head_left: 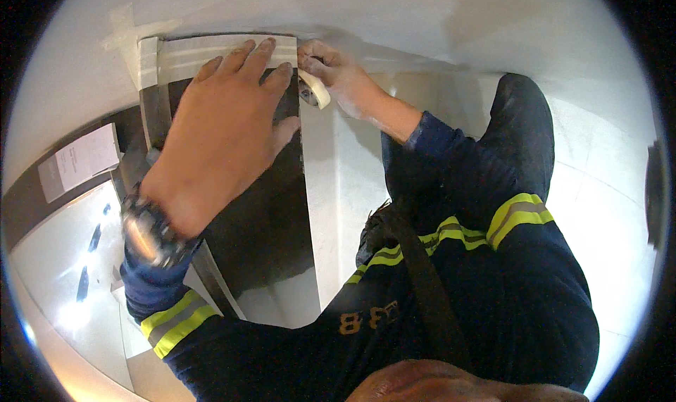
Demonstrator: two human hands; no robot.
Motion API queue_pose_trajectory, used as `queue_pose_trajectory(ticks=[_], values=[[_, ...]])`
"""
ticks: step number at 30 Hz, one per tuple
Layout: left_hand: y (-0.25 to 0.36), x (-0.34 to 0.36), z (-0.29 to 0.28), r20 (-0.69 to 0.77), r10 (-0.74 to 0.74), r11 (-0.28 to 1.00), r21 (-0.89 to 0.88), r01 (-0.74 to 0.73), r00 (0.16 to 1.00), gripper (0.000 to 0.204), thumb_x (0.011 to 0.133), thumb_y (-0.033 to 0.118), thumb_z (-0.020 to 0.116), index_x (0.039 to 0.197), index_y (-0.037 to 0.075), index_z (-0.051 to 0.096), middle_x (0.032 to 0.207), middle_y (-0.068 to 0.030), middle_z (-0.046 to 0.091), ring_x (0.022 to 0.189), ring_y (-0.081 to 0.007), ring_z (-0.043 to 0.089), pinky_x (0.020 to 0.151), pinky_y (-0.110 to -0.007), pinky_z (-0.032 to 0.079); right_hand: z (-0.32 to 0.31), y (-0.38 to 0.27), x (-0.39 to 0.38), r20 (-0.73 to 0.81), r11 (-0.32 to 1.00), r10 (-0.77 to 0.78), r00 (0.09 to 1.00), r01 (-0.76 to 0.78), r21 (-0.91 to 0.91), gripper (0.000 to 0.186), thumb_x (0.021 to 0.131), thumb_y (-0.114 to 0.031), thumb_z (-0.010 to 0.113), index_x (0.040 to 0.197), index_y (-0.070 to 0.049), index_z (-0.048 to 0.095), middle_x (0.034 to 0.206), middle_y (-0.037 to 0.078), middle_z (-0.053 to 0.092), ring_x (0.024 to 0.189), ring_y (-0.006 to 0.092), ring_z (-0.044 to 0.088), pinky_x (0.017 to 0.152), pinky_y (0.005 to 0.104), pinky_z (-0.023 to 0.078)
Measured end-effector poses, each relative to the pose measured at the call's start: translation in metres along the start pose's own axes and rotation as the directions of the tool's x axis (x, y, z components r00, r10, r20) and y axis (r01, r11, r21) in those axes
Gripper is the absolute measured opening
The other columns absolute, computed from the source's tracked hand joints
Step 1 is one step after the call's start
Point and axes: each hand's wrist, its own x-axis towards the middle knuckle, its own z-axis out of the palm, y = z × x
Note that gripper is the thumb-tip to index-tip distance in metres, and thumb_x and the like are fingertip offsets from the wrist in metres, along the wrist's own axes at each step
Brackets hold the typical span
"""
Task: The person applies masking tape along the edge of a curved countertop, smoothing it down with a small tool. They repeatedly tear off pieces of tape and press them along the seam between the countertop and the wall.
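My left hand (218, 145) lies with its fingers spread over the far end of a dark slab-like surface (257, 212). Its fingertips rest on pale strips of masking tape (184, 55) that run along the slab's far edge, against the wall. At the slab's right corner, my right hand (348, 82) is closed around a roll of cream masking tape (318, 91). The roll hangs just off the slab's right side. Part of the roll is hidden by my fingers.
More tape forms a cross on the pale wall (125, 39) at the far left. A white and grey card or booklet (81, 162) sits on a dark ledge (32, 215) at left. Below that is a glossy white surface (60, 268) with light reflections. Pale tiled floor (591, 191) lies to the right, beside my bent leg (521, 127).
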Motion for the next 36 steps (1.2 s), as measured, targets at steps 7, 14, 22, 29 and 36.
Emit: queue_pose_trajectory(ticks=[7,14,22,29,36], values=[[-0.005,-0.07,-0.05,-0.274,-0.029,0.978,-0.205,-0.029,0.961,0.054,0.095,0.032,0.069,0.142,0.005,0.063,0.153,-0.0192,0.056,0.138,-0.0419,0.055,0.116,-0.05,0.044,0.04,0.127,0.011,-0.1,0.889,0.326,0.94,-0.269,0.37,0.029,0.107,-0.018,0.055,0.133,-0.006,0.061,0.134,0.009,0.066,0.104,0.0247,0.067,0.092,0.0407,0.056],[-0.075,-0.175,-0.013,-0.513,-0.441,0.892,-0.341,0.297,0.736,0.043,0.104,0.026,0.061,0.141,0.003,0.064,0.14,-0.0188,0.066,0.134,-0.0365,0.06,0.113,-0.045,0.046,-0.094,-0.09,-0.099,-0.149,0.356,0.434,0.889,-0.321,-0.878,0.028,0.103,-0.025,0.063,0.122,-0.006,0.072,0.108,0.011,0.072,0.1,0.0224,0.067,0.091,0.0381,0.054],[-0.136,-0.207,0.086,-0.441,-0.519,0.73,-0.675,0.11,0.732,0.043,0.102,0.033,0.068,0.132,0.003,0.068,0.126,-0.0206,0.073,0.109,-0.033,0.071,0.095,-0.042,0.053,0.237,-0.282,-0.069,0.574,-0.027,0.064,0.816,0.577,-0.817,0.038,0.097,-0.021,0.069,0.131,-0.004,0.066,0.086,0.012,0.067,0.08,0.023,0.067,0.073,0.0347,0.054],[-0.084,-0.187,0.098,-0.191,-0.474,0.402,-0.916,0.018,0.86,0.044,0.094,0.024,0.079,0.13,0.002,0.066,0.112,-0.004,0.068,0.095,-0.0148,0.062,0.088,-0.032,0.05,0.258,-0.164,0.089,0.772,-0.109,0.223,0.596,0.802,-0.588,0.032,0.092,-0.019,0.067,0.117,0.001,0.073,0.101,0.026,0.076,0.087,0.0373,0.073,0.083,0.0455,0.056],[-0.035,-0.219,0.064,-0.167,-0.766,0.153,-0.985,-0.075,0.621,0.041,0.101,0.016,0.069,0.137,-0.002,0.065,0.126,-0.0105,0.07,0.116,-0.0166,0.065,0.104,-0.029,0.046,0.233,-0.195,0.013,0.904,-0.221,-0.336,0.264,0.911,-0.348,0.025,0.095,-0.017,0.063,0.107,0.005,0.068,0.093,0.026,0.067,0.085,0.0383,0.066,0.075,0.0511,0.053]])
